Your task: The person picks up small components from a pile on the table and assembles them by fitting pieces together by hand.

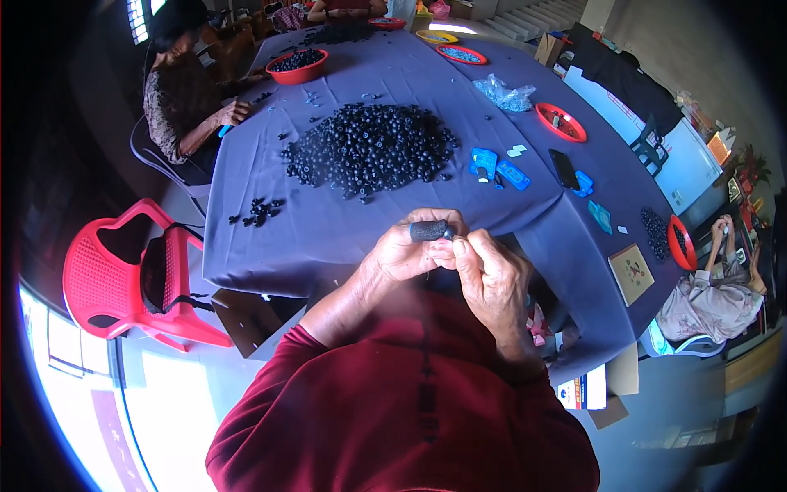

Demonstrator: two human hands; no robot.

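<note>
The tabletop (344,221), draped in purple cloth, carried a large heap of black beads (370,148) at 12 o'clock from the hands. Left hand (407,250) and right hand (492,279) met just below the cloth's edge, fingers pinched closed together on a small dark cylindrical piece (429,230).

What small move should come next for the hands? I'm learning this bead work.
Probably finish with the small black piece pinched between the left hand and right hand, then reach to the bead pile; both hands are occupied, held above the table edge.
</note>
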